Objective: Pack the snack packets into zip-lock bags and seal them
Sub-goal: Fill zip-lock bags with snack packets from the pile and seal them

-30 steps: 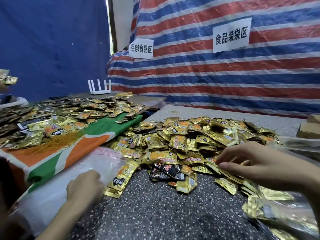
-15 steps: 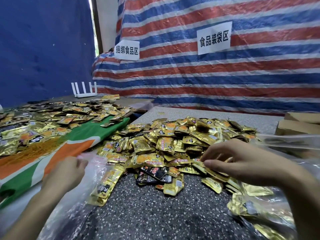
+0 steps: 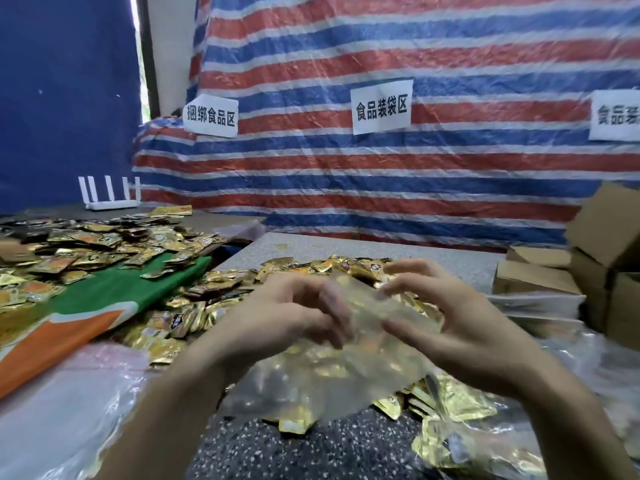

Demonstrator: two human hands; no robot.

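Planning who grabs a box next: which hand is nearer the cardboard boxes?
Right. The right hand, pinching the zip-lock bag, is left of the cardboard boxes; the left hand holds the bag's other side, farther left of them.

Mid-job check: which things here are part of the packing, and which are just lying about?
In the job: clear zip-lock bag, held by left hand and right hand; gold snack packets; spare clear bags.
Lying about: white router, cardboard boxes, paper signs, green and orange cloth.
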